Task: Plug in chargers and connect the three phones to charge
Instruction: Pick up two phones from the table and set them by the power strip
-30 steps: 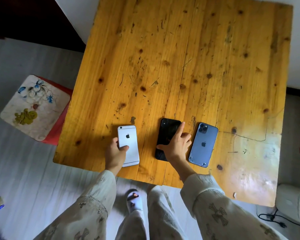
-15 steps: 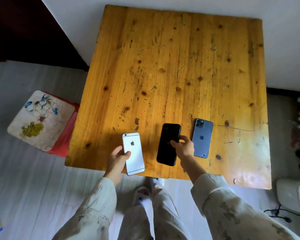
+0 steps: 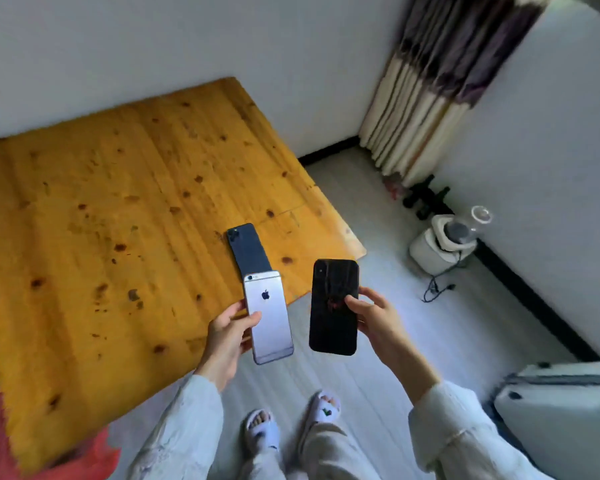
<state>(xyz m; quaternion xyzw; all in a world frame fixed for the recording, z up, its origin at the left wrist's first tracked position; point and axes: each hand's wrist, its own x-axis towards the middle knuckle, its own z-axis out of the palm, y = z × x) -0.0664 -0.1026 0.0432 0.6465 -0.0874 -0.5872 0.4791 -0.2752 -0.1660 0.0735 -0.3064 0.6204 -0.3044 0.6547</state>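
The silver phone point(image 3: 269, 315) is held back-side up in the left hand point(image 3: 227, 336), lifted off the wooden surface point(image 3: 118, 220), its top edge overlapping the view of the dark blue phone point(image 3: 248, 249). That blue phone lies flat, back up, near the surface's corner. The black phone point(image 3: 334, 306) is held in the right hand point(image 3: 374, 315) over the floor, probably back-side up, though blur makes this uncertain.

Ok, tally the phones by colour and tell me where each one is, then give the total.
Silver phone: 1, held in the left hand.
Black phone: 1, held in the right hand.
Dark blue phone: 1, lying on the wooden table, its near end hidden behind the silver phone.
Total: 3 phones.
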